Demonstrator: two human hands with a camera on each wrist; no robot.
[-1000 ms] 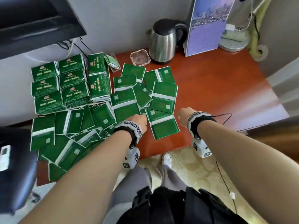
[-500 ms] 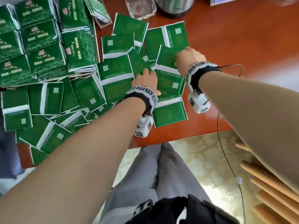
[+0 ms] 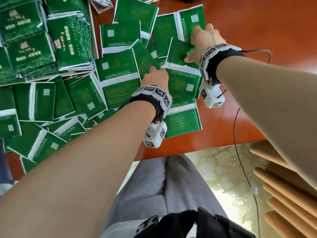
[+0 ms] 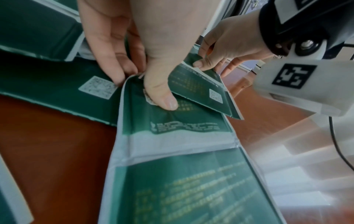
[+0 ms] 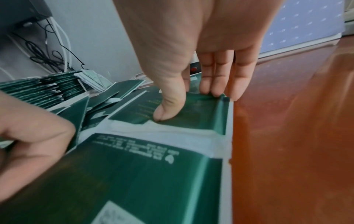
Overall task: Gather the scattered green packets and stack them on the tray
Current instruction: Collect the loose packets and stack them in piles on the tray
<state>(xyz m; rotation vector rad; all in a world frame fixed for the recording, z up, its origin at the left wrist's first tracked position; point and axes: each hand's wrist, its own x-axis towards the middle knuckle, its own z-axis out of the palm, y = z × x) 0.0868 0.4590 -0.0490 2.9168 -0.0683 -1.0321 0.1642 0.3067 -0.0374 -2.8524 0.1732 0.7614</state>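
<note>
The red-brown worktop (image 3: 257, 48) carried the lot, and green packets (image 3: 118, 69) were strewn right across its left and middle, overlapping every which way, white seams up. At the far left sat the stacks (image 3: 68, 43), printed faces up, packed side by side; whether a tray lay under them could not be told. Both bare arms reached in from the near edge, each wrist wearing a black band and a white marker cube. The right hand (image 3: 204, 43) was out at the pile's right rim, thumb (image 5: 168, 109) pressed down on one packet (image 3: 180, 52), fingers curled over its far edge, pinching it, and that packet sat tilted off the ones beneath. The left hand (image 3: 156, 77) was in the middle of the spread, just beside the right, thumb (image 4: 162, 97) on top of a packet (image 4: 172, 121) and fingers tucked at its lifted corner, pinching too. A black cable (image 3: 240, 134) trailed off the right wrist over the worktop's edge
</note>
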